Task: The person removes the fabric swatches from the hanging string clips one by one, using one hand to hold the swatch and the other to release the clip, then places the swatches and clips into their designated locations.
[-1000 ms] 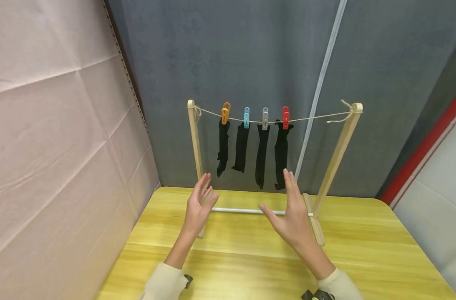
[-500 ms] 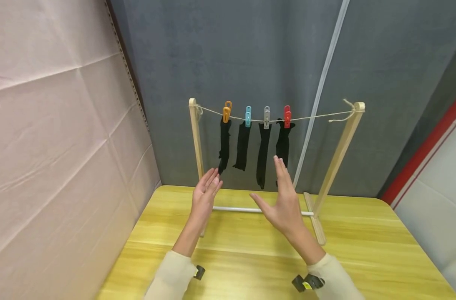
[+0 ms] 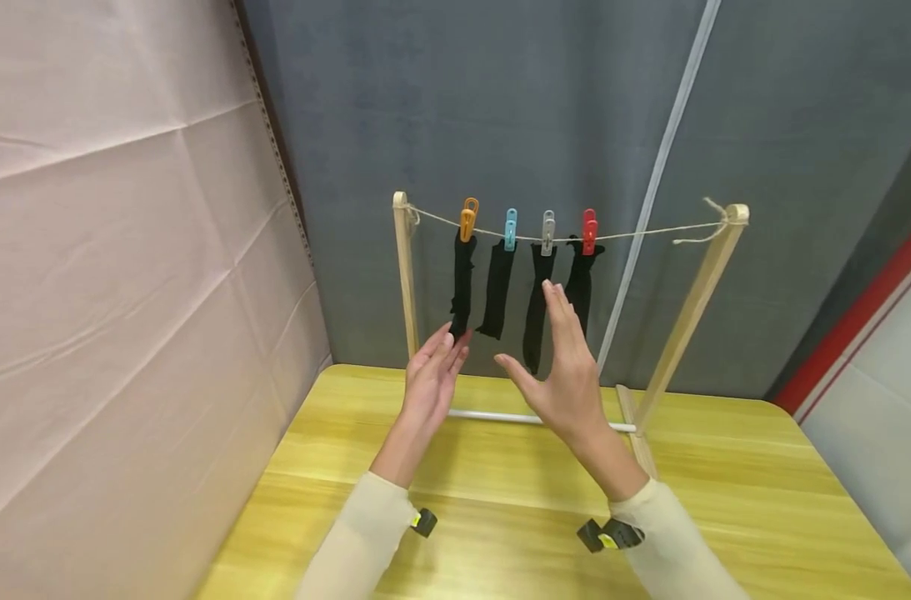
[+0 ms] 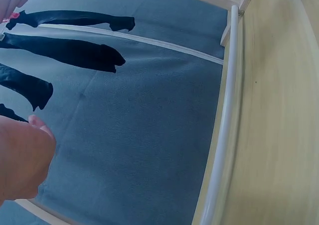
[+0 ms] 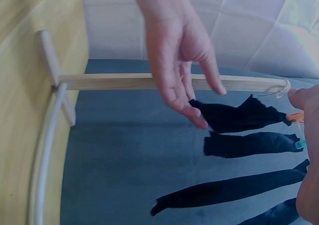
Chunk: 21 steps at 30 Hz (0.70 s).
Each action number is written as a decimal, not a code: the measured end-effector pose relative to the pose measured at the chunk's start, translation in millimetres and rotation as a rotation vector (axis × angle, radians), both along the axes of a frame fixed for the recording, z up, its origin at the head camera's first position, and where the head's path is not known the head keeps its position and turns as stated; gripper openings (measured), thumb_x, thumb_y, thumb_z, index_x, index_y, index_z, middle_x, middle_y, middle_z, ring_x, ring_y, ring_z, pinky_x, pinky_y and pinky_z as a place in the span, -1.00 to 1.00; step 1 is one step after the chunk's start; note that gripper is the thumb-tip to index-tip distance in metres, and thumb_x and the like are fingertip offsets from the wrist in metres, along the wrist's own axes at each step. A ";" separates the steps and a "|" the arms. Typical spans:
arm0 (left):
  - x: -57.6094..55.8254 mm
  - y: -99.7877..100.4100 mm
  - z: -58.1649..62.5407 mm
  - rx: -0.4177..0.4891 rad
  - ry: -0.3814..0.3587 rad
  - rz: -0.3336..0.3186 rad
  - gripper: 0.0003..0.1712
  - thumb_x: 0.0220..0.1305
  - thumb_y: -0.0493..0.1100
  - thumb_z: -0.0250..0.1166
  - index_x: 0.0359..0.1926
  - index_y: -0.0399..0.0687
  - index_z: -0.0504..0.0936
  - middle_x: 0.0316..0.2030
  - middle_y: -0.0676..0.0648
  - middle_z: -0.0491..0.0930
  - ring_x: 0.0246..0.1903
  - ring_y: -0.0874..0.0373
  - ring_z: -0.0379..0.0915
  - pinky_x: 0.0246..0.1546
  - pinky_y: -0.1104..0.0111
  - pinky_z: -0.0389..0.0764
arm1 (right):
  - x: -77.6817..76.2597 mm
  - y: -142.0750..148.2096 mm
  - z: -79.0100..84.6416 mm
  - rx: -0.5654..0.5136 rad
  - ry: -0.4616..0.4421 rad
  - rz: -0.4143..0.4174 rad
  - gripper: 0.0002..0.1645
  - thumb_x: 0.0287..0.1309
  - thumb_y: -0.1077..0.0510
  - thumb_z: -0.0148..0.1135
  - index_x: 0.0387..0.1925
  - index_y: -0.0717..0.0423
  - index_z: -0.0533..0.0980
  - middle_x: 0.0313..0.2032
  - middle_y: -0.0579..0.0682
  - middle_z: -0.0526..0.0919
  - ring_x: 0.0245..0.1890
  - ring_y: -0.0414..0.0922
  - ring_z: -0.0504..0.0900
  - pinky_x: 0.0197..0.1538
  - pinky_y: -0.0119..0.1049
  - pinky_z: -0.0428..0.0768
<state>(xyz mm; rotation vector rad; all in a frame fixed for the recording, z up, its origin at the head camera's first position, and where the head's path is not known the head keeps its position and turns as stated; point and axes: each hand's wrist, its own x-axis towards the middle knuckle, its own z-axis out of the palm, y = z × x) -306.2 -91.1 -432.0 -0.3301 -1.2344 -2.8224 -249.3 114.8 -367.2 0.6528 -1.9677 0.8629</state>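
The left hand [image 3: 430, 379] is unclenched, fingers and thumb parted around the lower end of the leftmost black sock [image 3: 463, 279]; I cannot tell whether they touch it. That sock hangs from a string [image 3: 650, 232] by an orange peg [image 3: 468, 219], beside three more black socks [image 3: 498, 292]. The right hand [image 3: 571, 383], released, thumb spread, is raised before the two rightmost.

The left hand [image 3: 429, 382] reached forward, thumb apart from slightly bent fingers [image 5: 178, 104] — the right hand [image 3: 573, 385] stood upright, thumb spread wide.
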 end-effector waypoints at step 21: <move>-7.4 5.0 -2.4 0.111 -0.045 0.013 -0.73 0.54 -0.39 0.20 0.17 -0.19 0.65 0.01 -0.06 0.78 -0.07 0.22 0.79 -0.06 0.51 0.75 | -26.8 -25.6 91.1 0.034 0.129 -0.047 0.05 0.25 -0.06 0.54 0.59 0.17 0.24 0.54 0.17 0.38 0.61 0.11 0.29 0.67 0.01 0.27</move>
